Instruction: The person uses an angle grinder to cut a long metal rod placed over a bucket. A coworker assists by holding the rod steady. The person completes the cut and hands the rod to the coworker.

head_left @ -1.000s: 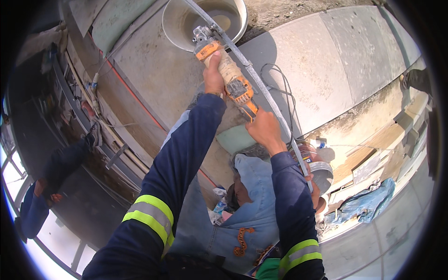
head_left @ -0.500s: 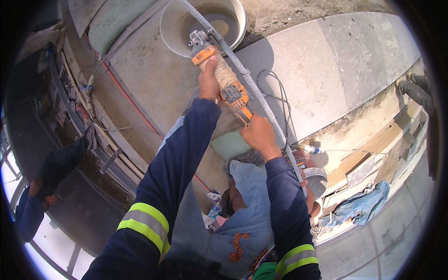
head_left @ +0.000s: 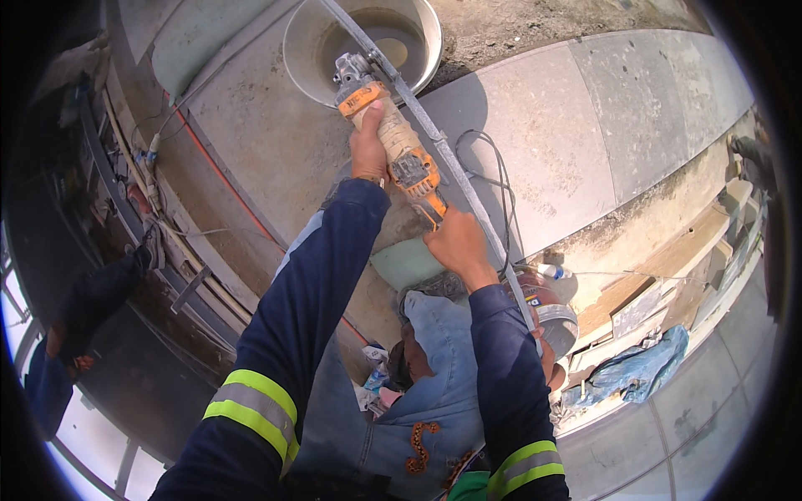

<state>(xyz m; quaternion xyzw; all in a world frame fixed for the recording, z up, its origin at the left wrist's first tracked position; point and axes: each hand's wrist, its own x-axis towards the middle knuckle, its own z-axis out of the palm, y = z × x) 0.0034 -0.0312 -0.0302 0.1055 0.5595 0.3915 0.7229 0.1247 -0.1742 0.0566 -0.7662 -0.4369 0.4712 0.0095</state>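
Note:
An orange and grey angle grinder (head_left: 401,140), its body wrapped in tan tape, slants across the middle. My left hand (head_left: 368,149) wraps around the taped body just behind the metal head. Lower down, my right hand (head_left: 459,248) is closed around the rear handle. The grinder's head lies over the near rim of a pale bucket (head_left: 302,71). Alongside the tool runs a long grey metal bar (head_left: 455,159), passing over the bucket. Close to its lower end, beside my right sleeve, another person's fingers (head_left: 544,344) appear against it. Whether a disc is fitted cannot be made out.
Large grey slabs (head_left: 535,125) lie to the right, with a loose dark cable (head_left: 505,188) on them. A red bucket (head_left: 539,292), wood boards (head_left: 660,267) and blue plastic (head_left: 639,367) sit at lower right. An orange cord (head_left: 217,159) runs at left; a person's leg (head_left: 109,280) shows there.
The grinder and both my hands have shifted slightly left in the picture, along with much of the scene. My grip on the grinder looks the same.

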